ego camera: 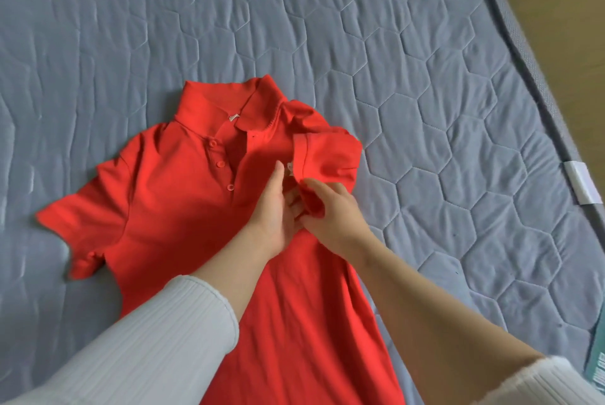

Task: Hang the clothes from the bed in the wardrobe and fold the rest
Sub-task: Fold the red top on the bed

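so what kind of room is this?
Likely a bedroom: a grey-blue quilted mattress fills the view, a red polo shirt lies on it mid-fold, and wooden flooring shows beyond the mattress edge.

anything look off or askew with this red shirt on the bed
Only the fold is lopsided. The red polo shirt lies face up on the quilted bed; one sleeve is folded over the chest, the other sleeve still spread out. The right hand pinches fabric; the left hand lies flat. No damage visible.

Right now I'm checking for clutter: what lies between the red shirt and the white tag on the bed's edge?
Only bare grey quilt between shirt and tag, per the head view.
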`<state>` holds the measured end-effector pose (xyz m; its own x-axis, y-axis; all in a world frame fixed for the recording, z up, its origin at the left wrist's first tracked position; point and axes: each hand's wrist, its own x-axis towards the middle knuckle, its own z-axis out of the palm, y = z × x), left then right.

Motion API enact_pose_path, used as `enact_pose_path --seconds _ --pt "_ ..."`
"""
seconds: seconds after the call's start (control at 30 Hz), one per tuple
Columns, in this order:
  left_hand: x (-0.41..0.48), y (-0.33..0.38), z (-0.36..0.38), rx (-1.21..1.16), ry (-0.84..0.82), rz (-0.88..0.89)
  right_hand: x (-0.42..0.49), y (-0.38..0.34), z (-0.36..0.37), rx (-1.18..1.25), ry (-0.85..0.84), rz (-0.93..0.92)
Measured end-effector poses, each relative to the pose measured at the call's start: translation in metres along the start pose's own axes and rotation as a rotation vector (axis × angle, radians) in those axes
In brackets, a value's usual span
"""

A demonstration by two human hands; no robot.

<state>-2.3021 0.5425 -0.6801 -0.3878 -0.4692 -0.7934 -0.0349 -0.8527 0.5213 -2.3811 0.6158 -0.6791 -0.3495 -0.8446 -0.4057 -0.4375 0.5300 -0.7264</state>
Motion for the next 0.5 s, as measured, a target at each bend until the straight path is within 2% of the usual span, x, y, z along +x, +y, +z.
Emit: enact_pose_path --seconds 0.07,0.13,0.27,0.33,0.43,0.5 --pt "-0.005 0.000 -0.016 0.000 0.029 -0.046 -0.001 0.000 0.016 -0.208 -0.196 0.035" --pt "-0.009 -0.001 -0.031 0.072 0.085 -0.051 -0.006 0.000 0.026 -0.257 -0.229 0.135" --pt "-0.021 -0.001 -0.067 0.235 0.294 0.131 -0.017 -0.009 0.043 -0.416 0.058 0.128" --pt "-0.030 0.001 -0.090 0.260 0.455 0.270 -0.018 -0.023 0.054 -0.442 0.098 0.081" --pt "-0.046 0.006 -0.140 0.349 0.823 0.440 -0.015 -0.052 0.079 -0.375 -0.011 0.018" --pt "-0.053 0.010 -0.181 0.396 1.069 0.442 -0.010 -0.072 0.102 -0.280 -0.119 -0.022"
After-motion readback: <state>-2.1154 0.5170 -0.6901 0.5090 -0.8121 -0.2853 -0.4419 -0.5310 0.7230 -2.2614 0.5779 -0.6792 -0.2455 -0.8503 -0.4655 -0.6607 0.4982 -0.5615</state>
